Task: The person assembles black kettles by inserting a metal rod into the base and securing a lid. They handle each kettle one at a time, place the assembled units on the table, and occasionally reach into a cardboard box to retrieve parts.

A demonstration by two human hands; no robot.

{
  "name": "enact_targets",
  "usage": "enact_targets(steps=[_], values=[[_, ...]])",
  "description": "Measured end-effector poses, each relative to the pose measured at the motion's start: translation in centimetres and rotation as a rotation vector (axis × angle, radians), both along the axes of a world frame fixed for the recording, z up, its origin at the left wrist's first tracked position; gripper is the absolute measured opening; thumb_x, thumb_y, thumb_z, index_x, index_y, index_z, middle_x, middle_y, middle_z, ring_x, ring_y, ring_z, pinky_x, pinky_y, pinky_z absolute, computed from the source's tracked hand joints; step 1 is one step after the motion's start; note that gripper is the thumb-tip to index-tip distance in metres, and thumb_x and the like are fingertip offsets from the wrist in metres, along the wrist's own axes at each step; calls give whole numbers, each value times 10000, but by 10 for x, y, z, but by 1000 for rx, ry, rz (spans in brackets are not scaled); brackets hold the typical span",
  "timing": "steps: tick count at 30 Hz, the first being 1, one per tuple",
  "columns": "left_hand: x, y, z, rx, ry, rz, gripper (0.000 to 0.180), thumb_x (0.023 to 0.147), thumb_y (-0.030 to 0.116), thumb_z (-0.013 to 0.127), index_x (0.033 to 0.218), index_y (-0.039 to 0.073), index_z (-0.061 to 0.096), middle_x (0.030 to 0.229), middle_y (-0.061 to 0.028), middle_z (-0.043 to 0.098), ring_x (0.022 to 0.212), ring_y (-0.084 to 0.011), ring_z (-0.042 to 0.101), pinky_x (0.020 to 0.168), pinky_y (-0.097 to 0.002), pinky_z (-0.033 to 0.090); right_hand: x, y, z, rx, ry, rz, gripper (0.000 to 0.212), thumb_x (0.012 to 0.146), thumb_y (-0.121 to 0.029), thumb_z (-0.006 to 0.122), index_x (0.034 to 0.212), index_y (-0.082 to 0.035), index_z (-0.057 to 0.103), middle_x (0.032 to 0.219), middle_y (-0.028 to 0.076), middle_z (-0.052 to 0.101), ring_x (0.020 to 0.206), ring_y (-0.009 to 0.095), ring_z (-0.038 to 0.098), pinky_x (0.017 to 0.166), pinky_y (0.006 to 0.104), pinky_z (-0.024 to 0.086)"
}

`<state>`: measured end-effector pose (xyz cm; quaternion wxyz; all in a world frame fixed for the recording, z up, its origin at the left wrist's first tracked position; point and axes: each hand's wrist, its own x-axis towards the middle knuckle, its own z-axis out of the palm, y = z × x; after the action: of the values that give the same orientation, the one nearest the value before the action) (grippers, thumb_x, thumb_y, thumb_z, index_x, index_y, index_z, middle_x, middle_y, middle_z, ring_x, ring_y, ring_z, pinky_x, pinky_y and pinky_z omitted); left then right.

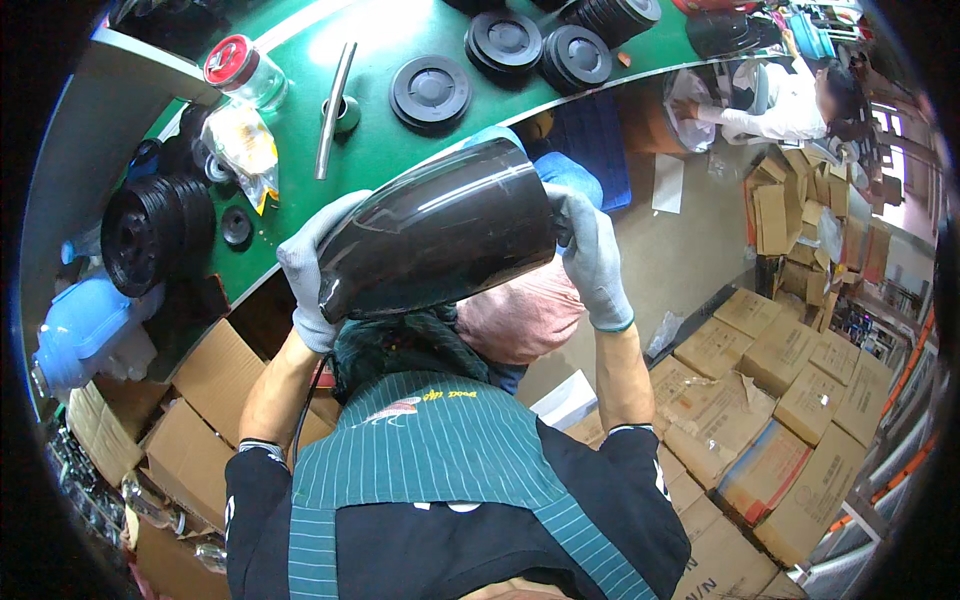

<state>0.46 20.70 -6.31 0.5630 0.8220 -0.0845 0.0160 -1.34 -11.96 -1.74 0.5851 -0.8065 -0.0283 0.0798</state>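
Two gloved hands hold one glossy black shell up above the lap, off the green desk; left hand fingers wrap its narrow end, right hand fingers close around the wide end — both gripping firmly; black round discs lie on the desk beyond; cardboard boxes sit on the floor.

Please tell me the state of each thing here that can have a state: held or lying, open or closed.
Dark glossy shell: held up, gripped at both ends.
Left hand: gloved, closed on the shell.
Right hand: gloved, closed on the shell.
Jar with red lid: closed, lying on the green table.
Metal rod: lying on the table.
Cardboard boxes: closed, stacked.
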Motion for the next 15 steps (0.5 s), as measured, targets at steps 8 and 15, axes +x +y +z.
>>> enact_targets(steps=[8,15], values=[[3,-3,11,58,-158,-21,423,850,161,789,1234,-14,759,1145,-186,787,1028,-316,783,937,-374,590,-1,1,4,-262,-249,37,306,1042,5,537,1322,51,652,1195,172,731,1112,255,719,1005,346,553],[6,0,17,114,-239,-59,406,869,151,778,1236,-24,756,1147,-183,789,1035,-310,781,944,-381,593,-1,-3,6,-39,-103,31,361,1014,55,563,1370,52,623,1327,160,694,1204,235,676,1058,347,523]])
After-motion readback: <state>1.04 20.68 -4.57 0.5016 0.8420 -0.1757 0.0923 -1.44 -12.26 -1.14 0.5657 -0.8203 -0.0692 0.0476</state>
